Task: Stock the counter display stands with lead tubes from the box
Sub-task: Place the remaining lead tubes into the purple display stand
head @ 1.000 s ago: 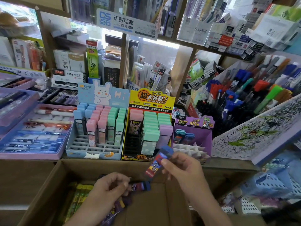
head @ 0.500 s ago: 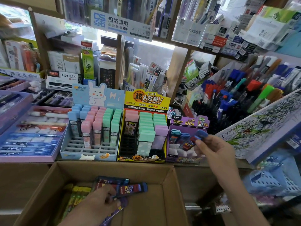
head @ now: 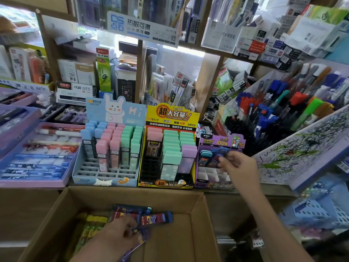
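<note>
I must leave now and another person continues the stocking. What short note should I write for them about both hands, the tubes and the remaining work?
Right hand: pinches one blue-capped lead tube at the back cells of the purple cardboard display stand; whether it is seated cannot be told.
Left hand: down in the brown cardboard box, holding a small bunch of dark blue and red lead tubes.
Done: a few standing tubes are in the stand's back row.
Left: the white front cells show no tubes; fill them from the left-hand bunch. Yellow-green tubes also lie in the box.
</note>
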`<state>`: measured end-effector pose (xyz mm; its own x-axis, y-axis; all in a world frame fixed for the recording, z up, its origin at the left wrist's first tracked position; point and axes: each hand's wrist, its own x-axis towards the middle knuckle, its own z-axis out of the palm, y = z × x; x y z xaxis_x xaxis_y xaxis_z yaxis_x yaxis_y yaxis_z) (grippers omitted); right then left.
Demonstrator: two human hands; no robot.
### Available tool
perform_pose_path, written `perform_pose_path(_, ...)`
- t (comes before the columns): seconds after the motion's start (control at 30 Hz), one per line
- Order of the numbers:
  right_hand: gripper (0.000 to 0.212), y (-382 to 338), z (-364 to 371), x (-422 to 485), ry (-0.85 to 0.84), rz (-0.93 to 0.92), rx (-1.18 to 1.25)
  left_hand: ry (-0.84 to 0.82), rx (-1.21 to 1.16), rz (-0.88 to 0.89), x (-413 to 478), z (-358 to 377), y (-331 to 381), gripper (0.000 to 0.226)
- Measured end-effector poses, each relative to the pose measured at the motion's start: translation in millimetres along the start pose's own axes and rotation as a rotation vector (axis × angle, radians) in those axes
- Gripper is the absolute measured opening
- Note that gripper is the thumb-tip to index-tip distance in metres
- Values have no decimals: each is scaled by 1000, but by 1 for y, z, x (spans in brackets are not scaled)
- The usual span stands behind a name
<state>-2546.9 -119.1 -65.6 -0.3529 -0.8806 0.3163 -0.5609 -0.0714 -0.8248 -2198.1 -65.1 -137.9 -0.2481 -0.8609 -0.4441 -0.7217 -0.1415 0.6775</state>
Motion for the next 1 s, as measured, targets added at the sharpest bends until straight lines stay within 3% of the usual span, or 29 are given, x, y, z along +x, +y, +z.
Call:
perform_pose_path(0.13,2,6,8,-1,-18,3,-238,-4,9,-8,0,-1,2,22)
perform_pose_path(0.3,15,8,12,-2,0,-2,-388,2,28,-10,-1,0,4,26)
perform_pose_path(0.47,12,2,10,-5,42,15,-346,-4,24,-22,-1,0,4,29)
perform_pose_path(0.7,13,-32,7,-45,166,-109,-176,5,-14,-22,2,1,-3,28)
perform_pose_path(0.8,14,-52,24,-73,10,-75,-119,38,-4,-9,2,1,-4,28)
perform_pose_path(1.0,25,-68,85,-121,-652,132,-279,183,96,14,1,-1,0,26)
